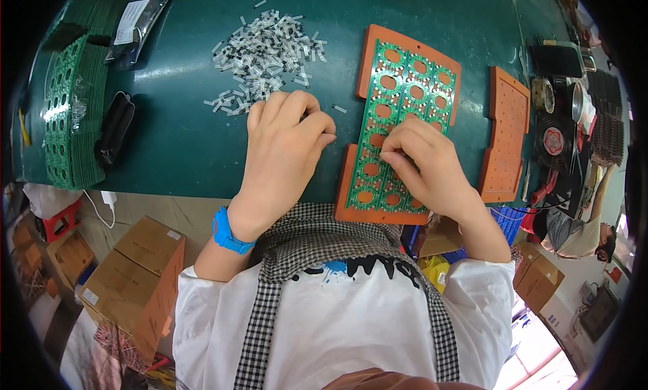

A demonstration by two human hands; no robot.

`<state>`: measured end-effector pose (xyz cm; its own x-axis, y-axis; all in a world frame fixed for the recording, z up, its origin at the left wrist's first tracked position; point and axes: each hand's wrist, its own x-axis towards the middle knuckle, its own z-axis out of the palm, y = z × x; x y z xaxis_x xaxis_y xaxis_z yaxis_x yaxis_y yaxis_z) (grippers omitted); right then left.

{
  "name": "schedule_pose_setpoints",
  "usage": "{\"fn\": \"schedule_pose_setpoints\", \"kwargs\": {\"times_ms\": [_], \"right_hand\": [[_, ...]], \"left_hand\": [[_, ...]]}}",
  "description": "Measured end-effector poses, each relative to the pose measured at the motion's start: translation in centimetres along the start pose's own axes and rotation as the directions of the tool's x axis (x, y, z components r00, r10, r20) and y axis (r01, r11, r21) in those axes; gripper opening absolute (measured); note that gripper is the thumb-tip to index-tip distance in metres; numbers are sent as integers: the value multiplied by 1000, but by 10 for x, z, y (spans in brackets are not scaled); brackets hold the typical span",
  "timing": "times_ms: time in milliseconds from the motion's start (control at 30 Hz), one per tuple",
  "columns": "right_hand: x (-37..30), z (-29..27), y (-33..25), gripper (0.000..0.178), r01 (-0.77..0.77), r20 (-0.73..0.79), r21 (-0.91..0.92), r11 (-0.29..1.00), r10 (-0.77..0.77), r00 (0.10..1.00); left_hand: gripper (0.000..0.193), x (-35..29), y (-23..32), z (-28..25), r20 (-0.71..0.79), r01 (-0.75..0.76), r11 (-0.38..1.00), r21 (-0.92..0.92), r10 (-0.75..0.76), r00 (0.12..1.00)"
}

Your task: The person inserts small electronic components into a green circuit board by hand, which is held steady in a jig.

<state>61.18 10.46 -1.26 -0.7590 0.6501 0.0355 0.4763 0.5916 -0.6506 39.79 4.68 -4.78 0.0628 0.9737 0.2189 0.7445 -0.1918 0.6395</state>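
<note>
My left hand (pixel 283 147) is curled at the near edge of a pile of small clear-and-black components (pixel 270 45). Its thumb and index finger are pressed together, and whatever is between them cannot be made out. A blue wristwatch (pixel 229 232) is on that wrist. Over a green circuit board panel (pixel 383 111) with rows of oval openings, my right hand (pixel 428 162) holds its thumb and fingertips in a pinch. Anything in that pinch is too small to see. The panel lies on an orange-brown fixture tray (pixel 347 187). One loose component (pixel 339 109) rests between pile and panel.
A second orange tray (pixel 507 120) lies to the right, beside assorted tools and containers (pixel 553 106). Stacked green panels (pixel 74 113), a black case (pixel 116 128) and a silvery bag (pixel 137 27) occupy the left. Cardboard boxes (pixel 131 275) stand below the table edge.
</note>
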Motion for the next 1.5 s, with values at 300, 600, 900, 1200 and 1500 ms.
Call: {"fn": "schedule_pose_setpoints", "kwargs": {"times_ms": [300, 600, 900, 1200, 1500], "right_hand": [[-6, 13, 2, 13, 38, -104, -45, 998, -43, 994], [-11, 18, 2, 12, 27, -157, -76, 997, -38, 987], [-21, 32, 0, 18, 119, -243, -316, 941, -201, 949], [-28, 30, -32, 29, 50, -250, 86, 995, -27, 968], [-36, 30, -28, 18, -50, -124, 426, 903, 113, 986]], "left_hand": [[6, -9, 1, -1, 122, 342, 690, -638, -348, 930], [17, -23, 1, -3, 325, 409, 300, -862, -293, 899], [12, -37, 5, -3, 296, 355, 155, -922, -309, 904], [10, -47, 17, 6, 433, 435, -43, -899, -225, 873], [24, -50, 35, 1, 318, 375, 263, -889, -234, 919]]}}
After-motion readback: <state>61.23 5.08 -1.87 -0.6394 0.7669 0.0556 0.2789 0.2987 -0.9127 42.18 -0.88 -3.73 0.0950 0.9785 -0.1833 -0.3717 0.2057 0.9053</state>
